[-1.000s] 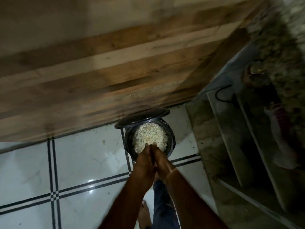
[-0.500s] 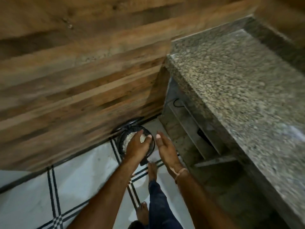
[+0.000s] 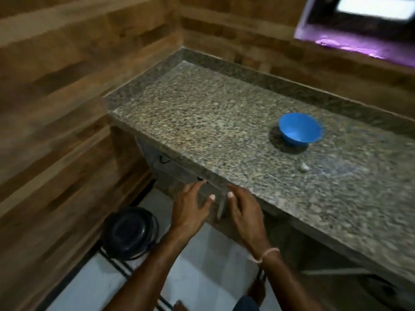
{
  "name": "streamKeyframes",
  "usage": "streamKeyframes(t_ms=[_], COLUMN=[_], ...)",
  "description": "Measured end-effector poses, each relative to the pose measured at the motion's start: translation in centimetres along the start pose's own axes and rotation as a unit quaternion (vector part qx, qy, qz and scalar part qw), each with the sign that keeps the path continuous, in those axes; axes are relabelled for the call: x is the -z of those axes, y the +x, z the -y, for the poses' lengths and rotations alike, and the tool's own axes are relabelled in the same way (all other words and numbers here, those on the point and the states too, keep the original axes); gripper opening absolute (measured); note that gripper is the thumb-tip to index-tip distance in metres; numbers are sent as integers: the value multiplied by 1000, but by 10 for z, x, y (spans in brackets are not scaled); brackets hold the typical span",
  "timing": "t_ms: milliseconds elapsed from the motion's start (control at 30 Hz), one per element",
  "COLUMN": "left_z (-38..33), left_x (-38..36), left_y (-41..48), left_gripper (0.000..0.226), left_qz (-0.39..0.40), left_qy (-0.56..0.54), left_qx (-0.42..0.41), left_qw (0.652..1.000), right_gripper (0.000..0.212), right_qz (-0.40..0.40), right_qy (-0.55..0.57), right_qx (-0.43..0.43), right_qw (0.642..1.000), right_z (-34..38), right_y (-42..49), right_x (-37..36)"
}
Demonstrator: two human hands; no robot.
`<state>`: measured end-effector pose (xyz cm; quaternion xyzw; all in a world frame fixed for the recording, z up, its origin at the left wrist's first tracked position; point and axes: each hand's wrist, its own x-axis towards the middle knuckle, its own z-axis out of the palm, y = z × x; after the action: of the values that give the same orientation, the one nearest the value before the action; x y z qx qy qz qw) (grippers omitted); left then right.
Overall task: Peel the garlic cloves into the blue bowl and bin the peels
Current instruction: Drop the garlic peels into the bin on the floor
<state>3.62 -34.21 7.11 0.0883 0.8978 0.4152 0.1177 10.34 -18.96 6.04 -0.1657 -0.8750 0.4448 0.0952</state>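
The blue bowl [image 3: 299,129] sits upright on the speckled granite counter [image 3: 202,122], toward its back edge. Down on the tiled floor [image 3: 202,277], the round black bin [image 3: 130,232] stands closed beside the wooden wall [image 3: 56,131].

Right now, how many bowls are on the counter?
1. The blue bowl stands on the counter, toward the back right. The counter runs out of frame at right, so others may be hidden.

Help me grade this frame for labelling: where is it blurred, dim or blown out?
Head view: dim overall; motion blur smears the wood wall and countertop; the window is blown out, purple-fringed; the blue bowl casts a soft shadow at its left.
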Motion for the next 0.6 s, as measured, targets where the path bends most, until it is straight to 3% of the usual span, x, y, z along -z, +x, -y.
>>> streamKeyframes(t_ms=[300, 600], left_z=[-117, -154], left_x=[-152, -228], left_y=[33, 95], left_gripper=[46, 35], left_qz=[94, 99], left_qy=[7, 52], left_qx=[-67, -49], left_qw=[993, 993], right_gripper=[34, 43], right_qz=[-87, -23], right_qy=[-30, -137], right_qx=[-97, -135], right_qw=[991, 981], right_z=[-127, -197], right_y=[18, 84], right_x=[144, 201])
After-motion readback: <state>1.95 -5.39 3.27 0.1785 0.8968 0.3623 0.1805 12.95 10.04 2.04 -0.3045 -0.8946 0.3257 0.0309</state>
